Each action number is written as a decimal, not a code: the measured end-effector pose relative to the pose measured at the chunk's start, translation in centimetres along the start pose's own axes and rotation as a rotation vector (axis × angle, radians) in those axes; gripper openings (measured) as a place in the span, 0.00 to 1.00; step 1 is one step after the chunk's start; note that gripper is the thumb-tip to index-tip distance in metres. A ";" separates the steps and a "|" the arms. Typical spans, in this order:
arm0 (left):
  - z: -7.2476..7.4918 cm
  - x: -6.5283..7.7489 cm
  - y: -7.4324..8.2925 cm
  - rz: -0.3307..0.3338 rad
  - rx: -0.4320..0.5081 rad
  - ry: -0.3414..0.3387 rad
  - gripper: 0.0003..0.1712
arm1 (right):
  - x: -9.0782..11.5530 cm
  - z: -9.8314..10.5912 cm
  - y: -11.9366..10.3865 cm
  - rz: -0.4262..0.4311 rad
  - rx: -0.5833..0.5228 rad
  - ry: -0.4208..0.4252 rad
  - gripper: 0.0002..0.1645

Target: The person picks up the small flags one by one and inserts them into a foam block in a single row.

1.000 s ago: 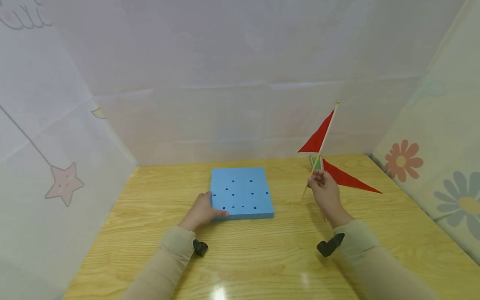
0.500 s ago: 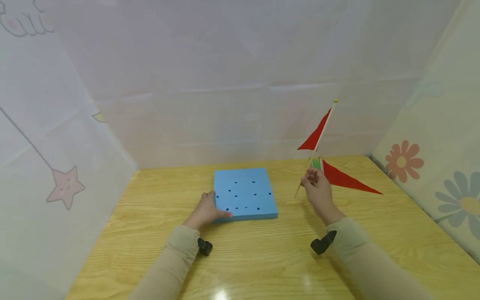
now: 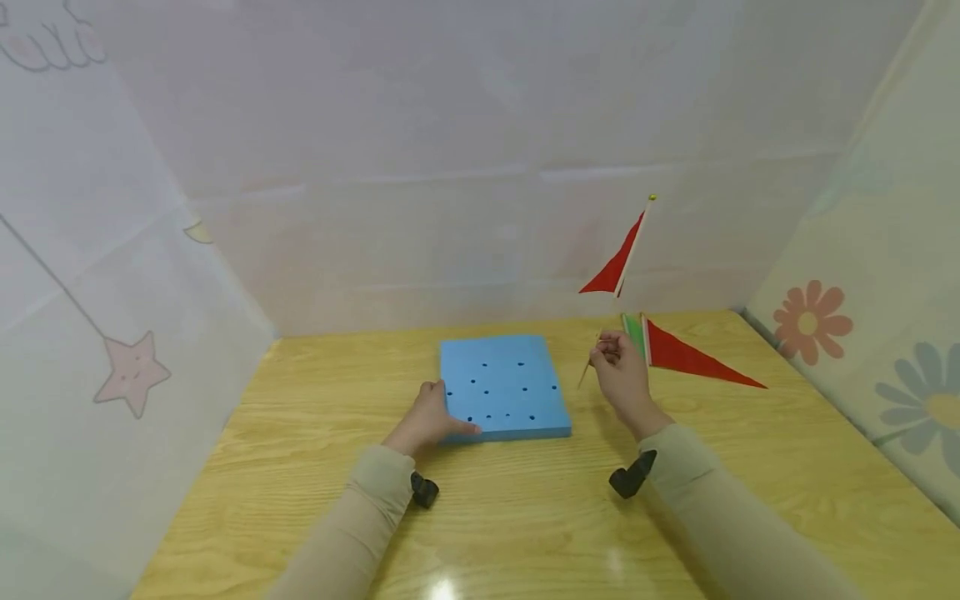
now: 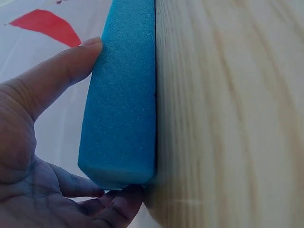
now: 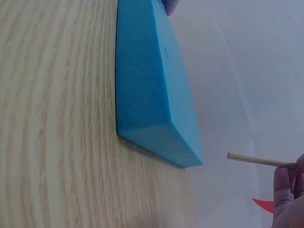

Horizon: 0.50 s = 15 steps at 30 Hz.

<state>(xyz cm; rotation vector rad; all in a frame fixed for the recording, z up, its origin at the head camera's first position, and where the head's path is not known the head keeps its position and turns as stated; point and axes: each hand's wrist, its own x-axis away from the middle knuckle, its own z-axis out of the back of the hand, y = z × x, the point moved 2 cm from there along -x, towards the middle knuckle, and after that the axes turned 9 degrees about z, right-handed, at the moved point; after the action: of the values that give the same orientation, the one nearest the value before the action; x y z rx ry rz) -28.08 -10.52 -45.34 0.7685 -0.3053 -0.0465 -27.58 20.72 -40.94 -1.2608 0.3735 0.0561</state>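
Observation:
A thick blue foam board with several small dark holes in its top lies flat on the table. My left hand grips its near left corner, thumb along the front edge and fingers at the left side. To the right of the board, my right hand pinches the wooden stick of a small red triangular flag. The flag is up and tilted to the right, with a gold tip on top. In the right wrist view the stick's bare lower end points toward the board, apart from it.
Behind my right hand, a second red triangular flag and a green piece lie on the wooden table. Pale printed cloth walls enclose the back and both sides.
The board has slid a little to the right with my left hand on it. My right hand has moved left with the flag, closer to the board.

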 end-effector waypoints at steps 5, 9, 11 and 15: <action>-0.5 -0.1 0.2 -0.005 -0.005 0.021 0.69 | -0.7 -1.4 0.7 0.045 0.039 -0.011 0.19; -0.6 -0.3 0.2 -0.012 -0.008 0.023 0.69 | -1.2 -2.4 1.4 0.066 0.065 -0.011 0.17; -0.6 -0.3 0.3 -0.018 -0.007 0.022 0.69 | -1.4 -2.8 1.9 0.068 0.080 -0.012 0.17; -0.5 -0.3 0.4 -0.016 -0.004 0.015 0.69 | -1.5 -3.5 2.5 0.071 0.088 -0.016 0.17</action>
<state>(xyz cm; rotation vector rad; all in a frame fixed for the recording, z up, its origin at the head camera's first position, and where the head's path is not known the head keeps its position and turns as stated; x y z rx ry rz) -28.27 -9.84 -45.45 0.7667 -0.2851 -0.0564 -30.49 18.50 -43.68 -1.1600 0.4026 0.1086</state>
